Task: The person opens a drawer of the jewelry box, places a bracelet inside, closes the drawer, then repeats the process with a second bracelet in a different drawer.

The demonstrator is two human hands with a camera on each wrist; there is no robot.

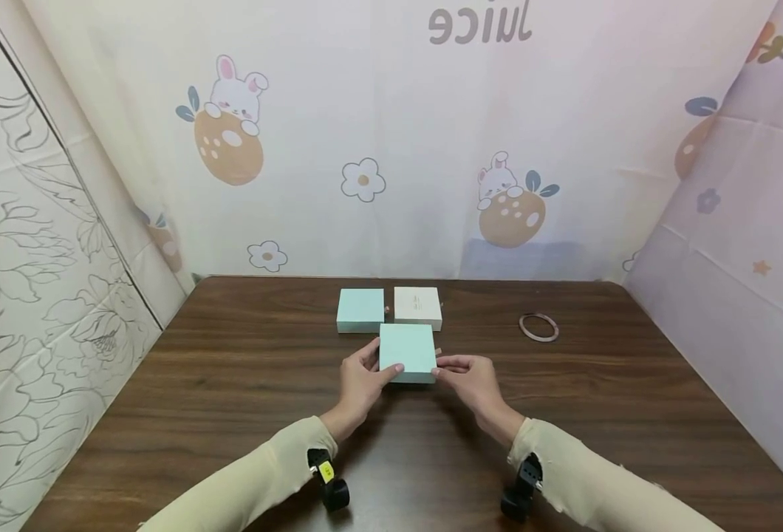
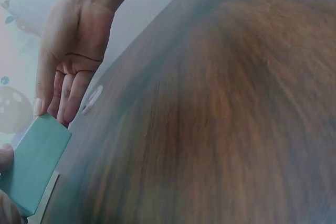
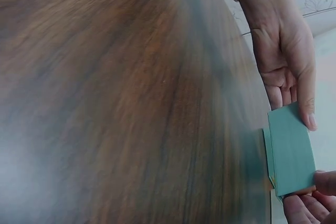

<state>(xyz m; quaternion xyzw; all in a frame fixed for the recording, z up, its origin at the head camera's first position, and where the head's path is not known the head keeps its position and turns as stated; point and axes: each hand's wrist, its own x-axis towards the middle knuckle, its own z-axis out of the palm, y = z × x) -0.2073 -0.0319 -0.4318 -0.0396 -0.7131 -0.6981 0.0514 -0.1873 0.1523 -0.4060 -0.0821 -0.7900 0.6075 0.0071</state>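
A mint-green square box (image 1: 408,347) is held between both hands over the middle of the table. My left hand (image 1: 360,380) grips its left side, thumb on the front part of the top. At the right edge, my right hand (image 1: 474,383) pinches the front corner, near a small tab (image 1: 439,352). In the left wrist view the right hand (image 2: 79,51) reaches the far end of the box (image 2: 37,161). The right wrist view shows the left hand's thumb (image 3: 307,98) along the box (image 3: 292,153), with right fingertips (image 3: 302,208) at its lower end.
Behind the held box lie a second mint-green box (image 1: 360,310) and a white box (image 1: 417,307) with small print, side by side. A thin ring (image 1: 538,327) lies to the right on the dark wood table (image 1: 265,355). Printed curtains (image 1: 365,133) hang behind and at the sides.
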